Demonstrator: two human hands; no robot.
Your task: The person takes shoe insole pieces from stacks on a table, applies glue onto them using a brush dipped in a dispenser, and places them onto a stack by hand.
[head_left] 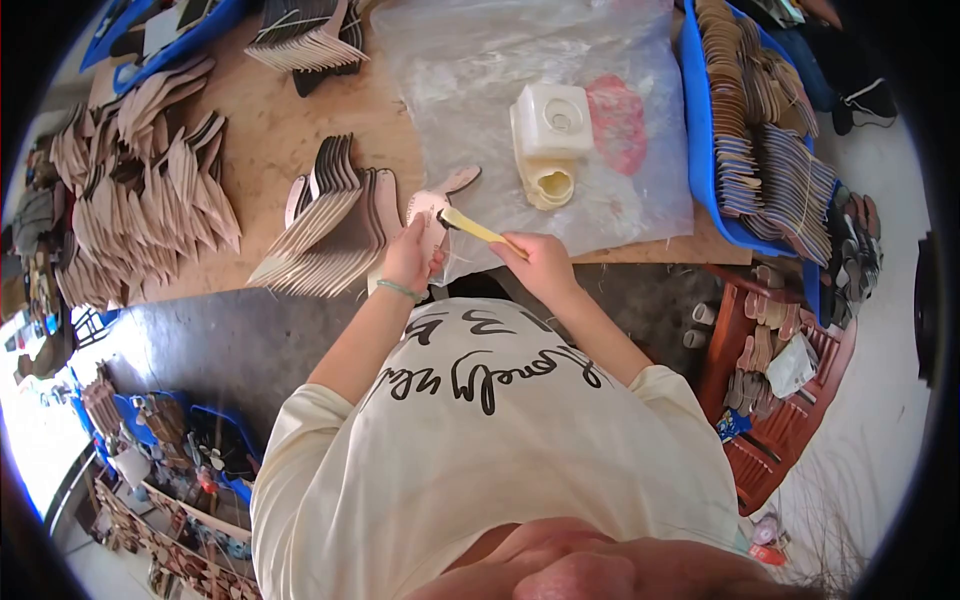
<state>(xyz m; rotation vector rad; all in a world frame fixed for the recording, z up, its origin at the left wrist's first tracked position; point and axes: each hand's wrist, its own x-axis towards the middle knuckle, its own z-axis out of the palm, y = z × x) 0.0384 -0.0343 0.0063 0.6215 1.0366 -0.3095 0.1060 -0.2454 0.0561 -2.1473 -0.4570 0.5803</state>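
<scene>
My left hand (408, 257), with a green bracelet at the wrist, grips a pale pink insole (428, 205) near the table's front edge. The insole's narrow, darker-edged end points up and to the right. My right hand (543, 268) is closed round the yellow handle of a brush (482, 229). The brush's dark tip touches the face of the insole, beside my left fingers. Just left of my left hand lies a fanned stack of similar insoles (335, 225). Beyond my right hand stands a white plastic container (552, 118) with a yellowed open mouth.
Clear plastic sheeting (450, 80) covers the middle of the wooden table (385, 115), with a pink patch (617, 122) on it. More insole stacks (150, 200) lie at the left. A blue crate (703, 165) of soles stands at the right, above a red rack (785, 440) holding shoe parts.
</scene>
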